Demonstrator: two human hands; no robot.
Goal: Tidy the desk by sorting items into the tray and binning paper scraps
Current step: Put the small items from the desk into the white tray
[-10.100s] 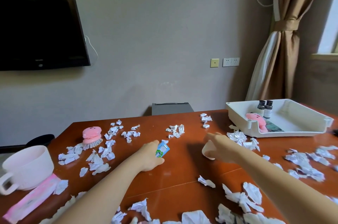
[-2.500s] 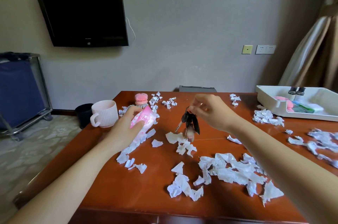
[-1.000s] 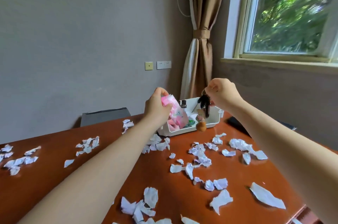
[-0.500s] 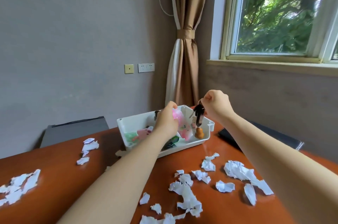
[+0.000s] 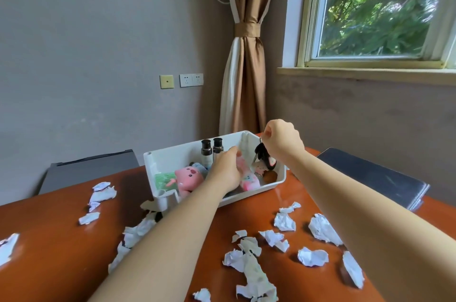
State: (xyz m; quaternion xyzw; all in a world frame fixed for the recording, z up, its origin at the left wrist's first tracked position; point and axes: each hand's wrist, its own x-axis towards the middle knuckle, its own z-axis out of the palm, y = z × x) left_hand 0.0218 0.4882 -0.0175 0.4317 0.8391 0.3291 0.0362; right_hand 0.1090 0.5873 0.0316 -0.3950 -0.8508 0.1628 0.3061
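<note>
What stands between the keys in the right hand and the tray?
Nothing visible. The keys hang from the right hand over the tray's right end; the left hand and pink packet sit just to their left.

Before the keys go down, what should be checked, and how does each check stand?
1. Keys secure: ok, right hand pinches their ring and they hang free.
2. Keys over the tray: ok, they hang at its right end.
3. Landing spot free: cannot tell, the keys hide part of the floor.
4. Left hand out of the tray: not ok, it is inside, at the pink packet.
5. Bottles upright: ok.
6. Scraps binned: not ok, many lie on the desk.
</note>
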